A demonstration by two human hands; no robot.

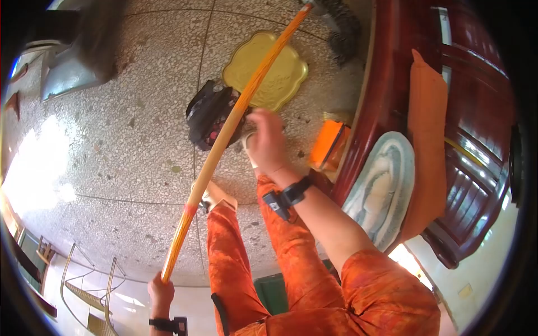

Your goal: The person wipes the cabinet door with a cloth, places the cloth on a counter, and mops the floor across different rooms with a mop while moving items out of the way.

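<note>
A long orange and tan pole (219,144) runs diagonally across the view, its far end beside a dark, shaggy thing (343,33). My left hand (161,292) is closed round the pole's lower end. Just right of the pole's middle is my right hand (267,140), slightly blurred, with its fingers loosely bent and apart and nothing visible in them. Beneath the pole, a gold scalloped tray (280,73) and a dark patterned bag (212,115) lie on the speckled floor (151,112).
A dark red wooden seat (386,56) stands on the right, with an orange cloth (427,140) and a grey-white oval mat (381,187) on it. An orange box (329,144) is beside its base. Metal-framed furniture (89,291) stands lower left. My feet are below the bag.
</note>
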